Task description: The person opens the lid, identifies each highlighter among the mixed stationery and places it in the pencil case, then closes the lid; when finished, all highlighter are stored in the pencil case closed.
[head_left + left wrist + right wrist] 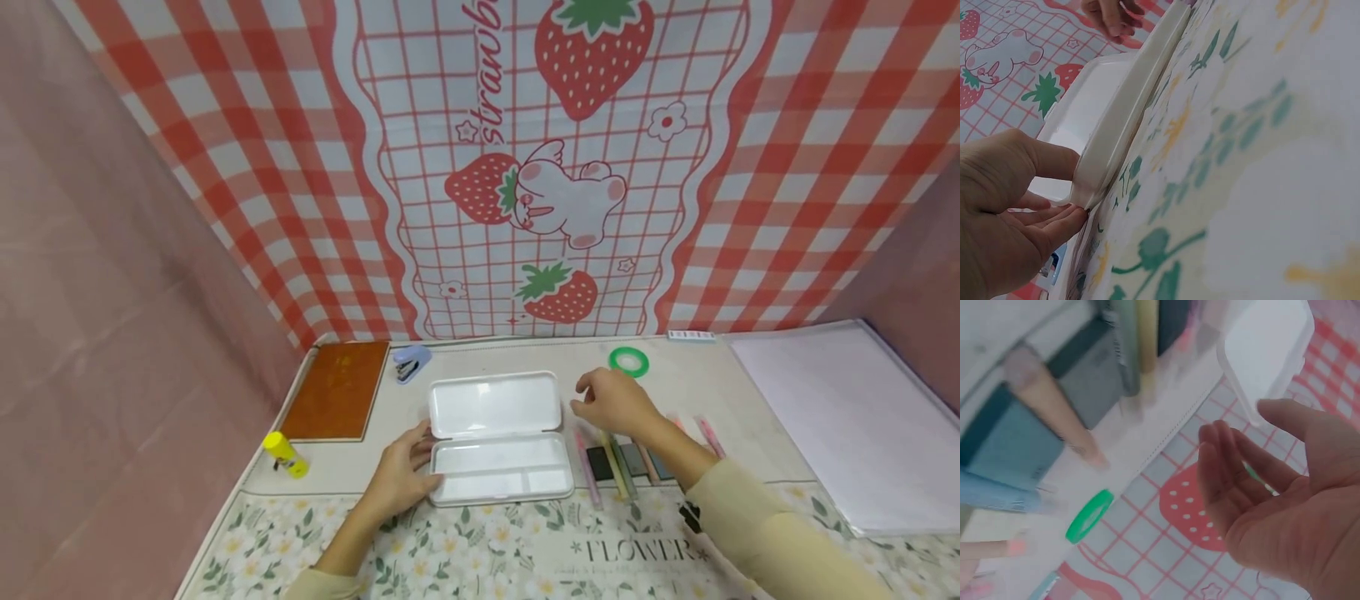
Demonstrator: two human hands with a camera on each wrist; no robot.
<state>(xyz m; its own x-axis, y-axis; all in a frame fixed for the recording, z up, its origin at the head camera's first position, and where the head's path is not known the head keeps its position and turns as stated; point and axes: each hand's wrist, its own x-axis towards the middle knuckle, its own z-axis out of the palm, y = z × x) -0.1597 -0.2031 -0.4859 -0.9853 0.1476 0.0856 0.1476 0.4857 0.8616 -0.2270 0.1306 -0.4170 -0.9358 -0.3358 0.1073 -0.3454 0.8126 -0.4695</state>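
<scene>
A white pencil case [495, 406] stands with its lid raised, and its divided tray [480, 485] has nothing in it. At its left end, my left hand [397, 477] grips the edge; the left wrist view shows the thumb side against the case wall [1116, 119] and fingertips [1072, 219] at its bottom edge. My right hand [615, 402] hovers right of the lid, fingers loosely bent, holding nothing. Below it lie several pastel pens, including a yellow pen [615, 468] and a pink pen [588, 471], across dark and grey blocks [600, 463], partly hidden by the forearm.
A green tape roll [628, 362] lies behind the right hand. On the left are a brown notebook [337, 392], a blue stapler [412, 363] and a yellow glue stick [287, 455]. A white sheet [840, 425] covers the far right. A checked strawberry cloth [285, 167] hangs behind.
</scene>
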